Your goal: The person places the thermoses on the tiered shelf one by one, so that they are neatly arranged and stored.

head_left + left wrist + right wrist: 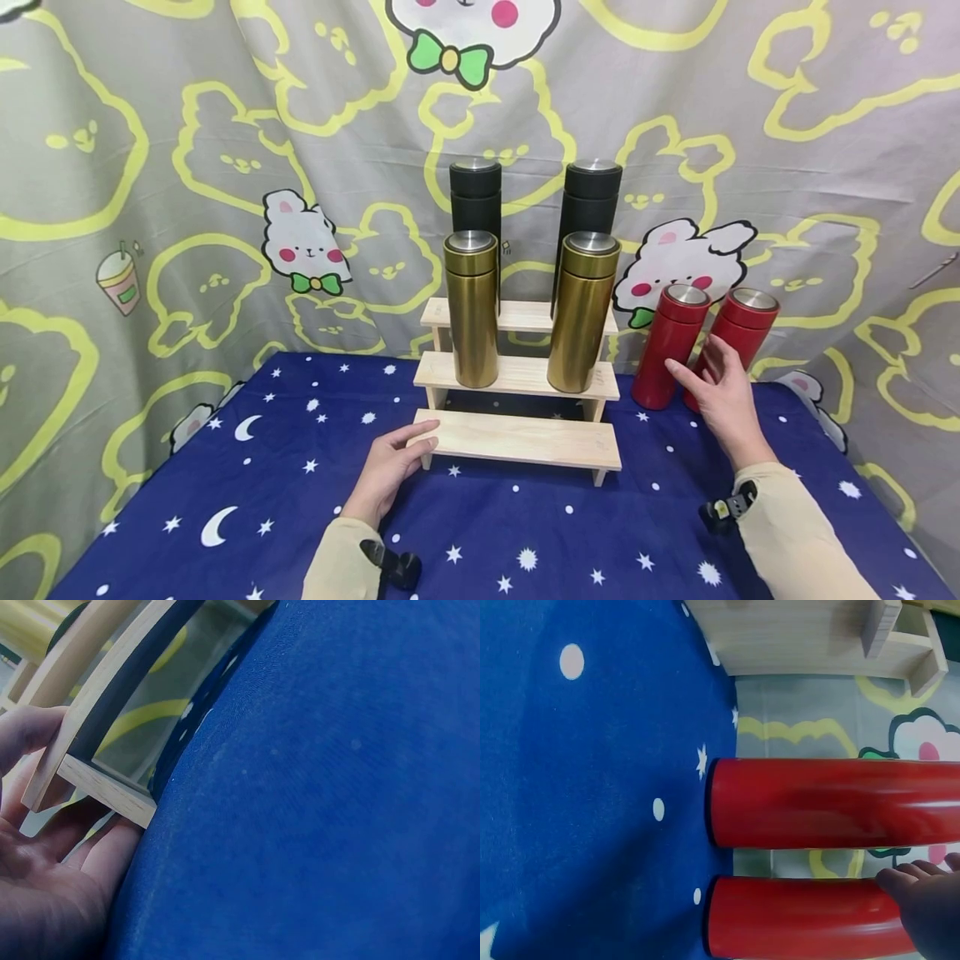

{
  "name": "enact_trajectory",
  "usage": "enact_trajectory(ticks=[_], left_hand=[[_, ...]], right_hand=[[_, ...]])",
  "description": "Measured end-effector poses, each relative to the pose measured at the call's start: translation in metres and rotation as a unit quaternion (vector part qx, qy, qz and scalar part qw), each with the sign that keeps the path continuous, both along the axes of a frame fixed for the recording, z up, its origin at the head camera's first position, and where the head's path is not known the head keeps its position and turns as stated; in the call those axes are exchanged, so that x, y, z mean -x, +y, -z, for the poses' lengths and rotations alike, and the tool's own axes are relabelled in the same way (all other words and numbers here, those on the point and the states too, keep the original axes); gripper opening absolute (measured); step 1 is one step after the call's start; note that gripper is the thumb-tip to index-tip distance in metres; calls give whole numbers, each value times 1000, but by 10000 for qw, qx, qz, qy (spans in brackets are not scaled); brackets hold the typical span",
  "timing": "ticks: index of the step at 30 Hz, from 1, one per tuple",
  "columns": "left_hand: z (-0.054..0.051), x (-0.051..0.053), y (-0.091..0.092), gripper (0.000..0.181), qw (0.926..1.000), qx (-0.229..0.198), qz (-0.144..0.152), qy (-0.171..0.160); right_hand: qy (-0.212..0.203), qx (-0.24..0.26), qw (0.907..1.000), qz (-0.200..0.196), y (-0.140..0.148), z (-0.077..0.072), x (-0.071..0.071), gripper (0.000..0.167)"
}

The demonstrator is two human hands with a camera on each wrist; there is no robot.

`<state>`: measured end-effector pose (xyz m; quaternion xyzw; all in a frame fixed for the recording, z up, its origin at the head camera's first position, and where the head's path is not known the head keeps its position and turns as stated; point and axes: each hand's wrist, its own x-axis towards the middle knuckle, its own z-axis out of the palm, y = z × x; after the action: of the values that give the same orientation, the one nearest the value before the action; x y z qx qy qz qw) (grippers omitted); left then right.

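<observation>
A three-step wooden stand carries two gold bottles on its middle step and two black bottles on the top one. My left hand grips the left end of the lowest board, thumb at its front edge, fingers round the end. Two red bottles stand upright on the cloth to the stand's right. My right hand is at the right-hand red bottle, fingers spread, thumb extended toward the left-hand one; contact cannot be told.
Blue cloth with white stars and moons covers the table. Behind it hangs a grey curtain with yellow outlines and white cartoon animals. The lowest board of the stand is bare.
</observation>
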<state>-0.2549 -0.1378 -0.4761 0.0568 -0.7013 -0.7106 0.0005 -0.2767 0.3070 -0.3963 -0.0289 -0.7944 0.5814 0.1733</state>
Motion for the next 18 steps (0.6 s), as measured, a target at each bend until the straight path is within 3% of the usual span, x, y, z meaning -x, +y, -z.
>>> enact_trajectory(ticks=[8,18], left_hand=[[-2,0,-1,34,10000,60,26,36],[0,-1,-1,34,10000,18,40,29]], right_hand=[[-298,-311,9991,3,-3,1,9,100],[-241,-517,9983,-156,-5,6,25,99]])
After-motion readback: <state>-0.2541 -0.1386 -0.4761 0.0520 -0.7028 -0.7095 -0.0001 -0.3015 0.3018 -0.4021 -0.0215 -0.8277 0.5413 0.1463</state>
